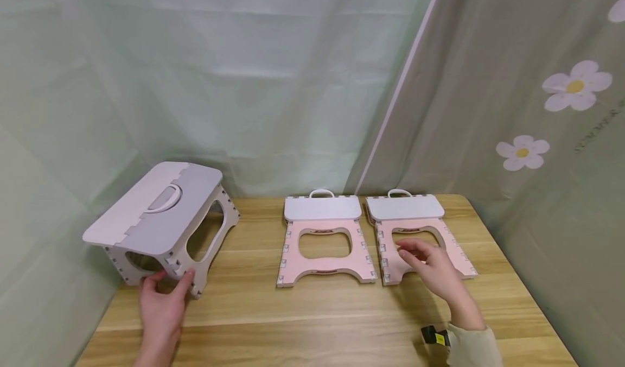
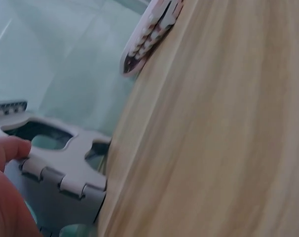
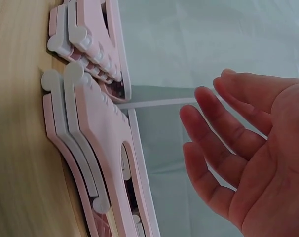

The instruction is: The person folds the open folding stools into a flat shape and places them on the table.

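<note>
An unfolded step stool [image 1: 168, 207] with a pale and grey top stands at the left of the table. My left hand [image 1: 163, 304] grips its near front leg low down, the thumb on the leg's right side. In the left wrist view a fingertip [image 2: 18, 147] lies against the stool's side [image 2: 56, 168] by the hinges. Two pink folding stools, a middle one [image 1: 324, 266] and a right one [image 1: 390, 255], lie folded flat with white handles at the back. My right hand [image 1: 432, 266] hovers over the right one, its fingers loosely bent and holding nothing [image 3: 268, 153].
The wooden table [image 1: 293, 329] runs up to a pale green curtain [image 1: 244, 84] at the back and sides. White flowers [image 1: 522, 152] are printed on the curtain at the right. A black wrist device [image 1: 434, 335] sits at the right sleeve [image 1: 472, 348].
</note>
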Available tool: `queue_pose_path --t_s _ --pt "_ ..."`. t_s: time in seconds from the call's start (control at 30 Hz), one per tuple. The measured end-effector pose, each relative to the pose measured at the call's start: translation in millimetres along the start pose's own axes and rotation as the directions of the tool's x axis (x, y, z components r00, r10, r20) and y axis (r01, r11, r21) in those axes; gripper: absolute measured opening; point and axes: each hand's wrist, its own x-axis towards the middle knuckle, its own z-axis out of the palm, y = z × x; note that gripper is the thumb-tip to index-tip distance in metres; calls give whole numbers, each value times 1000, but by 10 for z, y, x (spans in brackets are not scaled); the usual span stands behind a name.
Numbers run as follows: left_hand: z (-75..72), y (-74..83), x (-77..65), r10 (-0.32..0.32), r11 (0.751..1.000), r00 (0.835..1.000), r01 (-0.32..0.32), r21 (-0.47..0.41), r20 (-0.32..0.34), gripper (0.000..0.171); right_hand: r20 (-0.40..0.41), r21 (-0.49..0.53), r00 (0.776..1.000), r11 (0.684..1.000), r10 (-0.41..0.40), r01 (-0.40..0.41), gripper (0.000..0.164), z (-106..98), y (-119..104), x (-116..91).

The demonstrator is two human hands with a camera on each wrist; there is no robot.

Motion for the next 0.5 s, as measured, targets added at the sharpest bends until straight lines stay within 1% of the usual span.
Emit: queue_pose_path --t_s 0.13,0.2,0.27,0.33,0.5 --pt "-108 -17 61 -17 996 998 10 94 66 61 23 6 1000 1000 -5 5 27 25 -34 27" --pt "-162 -10 90 -30 991 994 16 136 102 71 32 -1 999 1000 -5 5 27 40 -50 42" --pt "-200 8 113 -45 985 990 22 174 131 78 40 -6 999 1000 3 -2 27 50 -69 57" --pt "-226 28 133 -52 979 988 21 204 148 79 45 -10 999 1000 11 -11 27 60 -84 71" --pt "-272 49 177 -64 966 985 21 259 162 69 58 -15 998 1000 24 -23 27 91 -111 97"
